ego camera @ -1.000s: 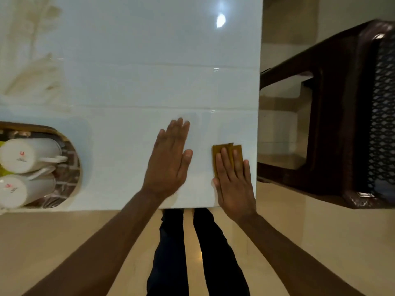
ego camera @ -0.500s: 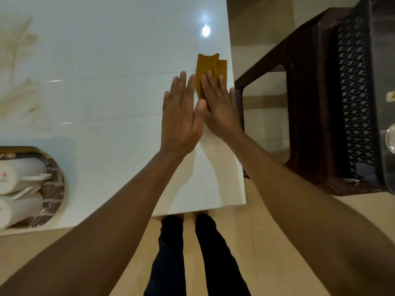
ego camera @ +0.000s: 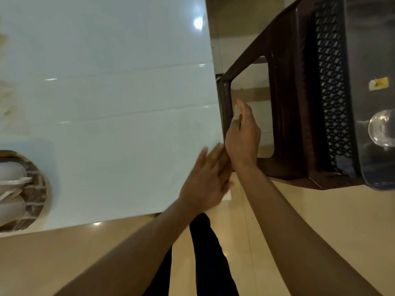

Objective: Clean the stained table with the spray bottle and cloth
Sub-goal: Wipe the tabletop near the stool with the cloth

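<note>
Beige floor tiles [ego camera: 320,221] run under dark trouser legs [ego camera: 205,253] at the near edge. Left hand [ego camera: 205,178] lies blurred over the white table [ego camera: 117,114] near its right corner, fingers straight and spread. Right hand [ego camera: 242,135] hangs just off the table's right edge, fingers curled; whether the cloth is inside it, I can't tell. White cups [ego camera: 10,184] sit at far left. Brown stains [ego camera: 6,107] mark the table's left side. Beyond, a dark brown chair [ego camera: 299,103].
</note>
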